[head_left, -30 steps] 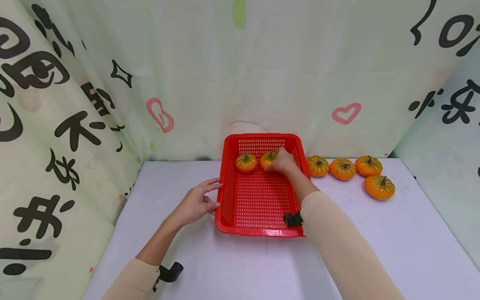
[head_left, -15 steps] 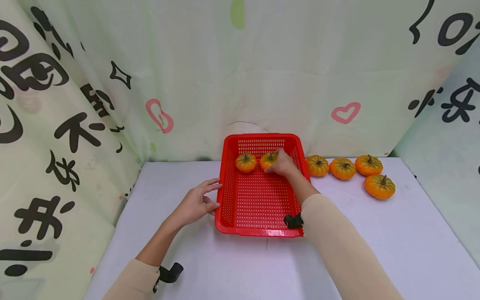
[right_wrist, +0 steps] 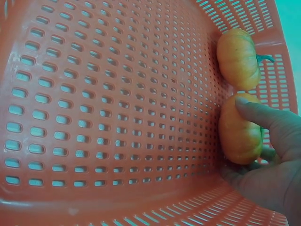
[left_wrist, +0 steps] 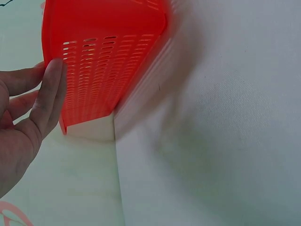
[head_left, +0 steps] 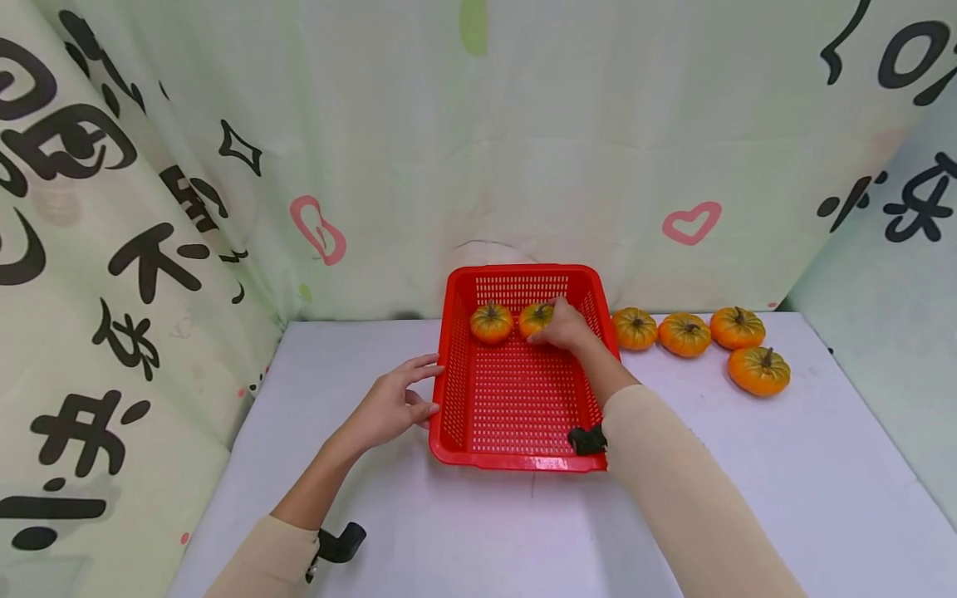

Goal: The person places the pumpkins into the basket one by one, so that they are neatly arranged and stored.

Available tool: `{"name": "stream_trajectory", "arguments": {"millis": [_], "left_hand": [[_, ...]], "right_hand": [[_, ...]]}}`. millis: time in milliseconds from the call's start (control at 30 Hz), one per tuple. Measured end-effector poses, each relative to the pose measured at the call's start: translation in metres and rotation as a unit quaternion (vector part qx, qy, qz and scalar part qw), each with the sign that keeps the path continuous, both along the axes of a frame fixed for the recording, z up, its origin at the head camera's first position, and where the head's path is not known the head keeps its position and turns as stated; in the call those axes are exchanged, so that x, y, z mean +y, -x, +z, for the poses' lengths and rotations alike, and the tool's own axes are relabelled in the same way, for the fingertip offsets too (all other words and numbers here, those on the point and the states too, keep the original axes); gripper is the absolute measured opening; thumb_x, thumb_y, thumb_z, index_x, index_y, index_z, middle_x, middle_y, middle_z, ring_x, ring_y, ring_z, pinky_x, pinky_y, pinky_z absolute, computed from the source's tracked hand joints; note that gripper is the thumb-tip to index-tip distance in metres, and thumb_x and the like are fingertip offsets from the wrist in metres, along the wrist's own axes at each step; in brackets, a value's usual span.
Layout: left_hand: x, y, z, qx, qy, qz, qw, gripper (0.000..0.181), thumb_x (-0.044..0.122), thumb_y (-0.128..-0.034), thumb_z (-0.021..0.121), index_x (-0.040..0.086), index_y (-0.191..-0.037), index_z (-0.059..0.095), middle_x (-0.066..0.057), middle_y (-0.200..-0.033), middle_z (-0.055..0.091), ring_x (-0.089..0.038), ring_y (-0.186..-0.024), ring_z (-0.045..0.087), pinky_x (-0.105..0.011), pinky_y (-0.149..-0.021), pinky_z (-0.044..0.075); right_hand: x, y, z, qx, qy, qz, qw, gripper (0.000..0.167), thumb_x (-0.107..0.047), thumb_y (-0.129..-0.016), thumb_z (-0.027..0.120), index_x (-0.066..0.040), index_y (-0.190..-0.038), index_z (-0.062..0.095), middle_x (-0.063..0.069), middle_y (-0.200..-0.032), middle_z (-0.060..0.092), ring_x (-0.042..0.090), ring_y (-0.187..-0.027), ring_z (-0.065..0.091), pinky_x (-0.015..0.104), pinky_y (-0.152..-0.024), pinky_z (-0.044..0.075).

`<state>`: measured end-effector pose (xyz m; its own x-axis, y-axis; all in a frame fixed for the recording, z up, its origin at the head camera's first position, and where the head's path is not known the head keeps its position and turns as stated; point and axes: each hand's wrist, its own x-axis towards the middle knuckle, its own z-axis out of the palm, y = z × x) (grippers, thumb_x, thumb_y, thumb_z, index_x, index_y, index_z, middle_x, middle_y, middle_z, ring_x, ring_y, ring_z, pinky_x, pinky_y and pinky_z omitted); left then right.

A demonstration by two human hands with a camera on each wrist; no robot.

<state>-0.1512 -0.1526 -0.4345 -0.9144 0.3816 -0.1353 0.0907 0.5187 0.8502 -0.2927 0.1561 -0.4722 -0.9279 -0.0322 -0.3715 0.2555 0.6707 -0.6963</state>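
Inside the red plastic basket (head_left: 516, 407), two small orange pumpkins sit side by side near its far end. My right hand (head_left: 562, 324) reaches in and grips the right pumpkin (head_left: 534, 319), thumb on one side and fingers round the other, as the right wrist view shows. The left pumpkin (head_left: 491, 324) stands beside it, untouched by the hand. At the basket's left edge, my left hand (head_left: 392, 404) has its fingertips and thumb against the rim. In the left wrist view, fingers (left_wrist: 49, 92) lie along the basket's outer wall (left_wrist: 101, 61), some of them hidden behind the rim.
Right of the basket, several more pumpkins stand on the white table (head_left: 748, 473): one pumpkin (head_left: 635, 329) close to the basket wall, another pumpkin (head_left: 758, 371) nearest the front. A printed curtain (head_left: 553, 166) hangs behind the table and along its sides.
Both hands, the basket and the pumpkins keep their places. Only a very slight shift of the whole head view is visible.
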Motion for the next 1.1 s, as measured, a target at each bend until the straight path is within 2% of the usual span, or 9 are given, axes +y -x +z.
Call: {"name": "stream_trajectory", "arguments": {"millis": [367, 533, 733, 900, 1100], "left_hand": [[0.001, 0.000, 0.000, 0.000, 0.004, 0.000, 1.0000, 0.060, 0.001, -0.0921, 0.074, 0.005, -0.149, 0.055, -0.007, -0.164, 0.040, -0.011, -0.077, 0.073, -0.031, -0.078, 0.064], [0.000, 0.001, 0.000, 0.002, 0.008, -0.001, 1.0000, 0.060, 0.002, -0.0921, 0.075, 0.005, -0.149, 0.055, -0.007, -0.164, 0.040, -0.010, -0.077, 0.072, -0.031, -0.078, 0.064], [0.000, 0.000, 0.001, 0.000, 0.004, -0.002, 1.0000, 0.060, 0.001, -0.0922, 0.074, 0.004, -0.149, 0.054, -0.008, -0.164, 0.040, -0.011, -0.079, 0.073, -0.031, -0.078, 0.064], [0.000, 0.000, 0.001, 0.001, 0.002, -0.003, 1.0000, 0.060, 0.001, -0.0921, 0.074, 0.003, -0.149, 0.054, -0.008, -0.164, 0.040, -0.011, -0.079, 0.074, -0.032, -0.078, 0.064], [0.000, 0.000, 0.000, 0.000, 0.006, -0.004, 1.0000, 0.060, 0.001, -0.0922, 0.074, 0.004, -0.149, 0.054, -0.008, -0.164, 0.040, -0.011, -0.079, 0.073, -0.032, -0.079, 0.064]], "right_hand": [[0.003, -0.001, 0.004, 0.004, 0.007, 0.002, 1.0000, 0.089, -0.016, -0.091, 0.079, 0.002, -0.157, 0.021, 0.027, -0.155, 0.039, 0.040, -0.141, 0.040, 0.052, -0.125, 0.031], [0.005, -0.005, 0.011, 0.022, 0.018, 0.002, 0.9996, 0.091, -0.019, -0.091, 0.078, 0.004, -0.157, 0.019, 0.028, -0.155, 0.039, 0.040, -0.140, 0.041, 0.050, -0.124, 0.033], [0.007, -0.007, 0.032, 0.033, 0.014, -0.006, 0.9993, 0.092, -0.022, -0.092, 0.078, 0.002, -0.158, 0.018, 0.026, -0.157, 0.038, 0.040, -0.140, 0.041, 0.051, -0.123, 0.035], [0.012, -0.006, 0.054, 0.044, -0.005, 0.007, 0.9990, 0.093, -0.026, -0.092, 0.077, 0.002, -0.158, 0.019, 0.027, -0.157, 0.039, 0.041, -0.142, 0.041, 0.052, -0.122, 0.035], [0.021, -0.009, 0.077, 0.050, 0.004, 0.014, 0.9987, 0.091, -0.027, -0.094, 0.076, 0.002, -0.159, 0.019, 0.026, -0.155, 0.041, 0.041, -0.137, 0.044, 0.054, -0.120, 0.038]]}}
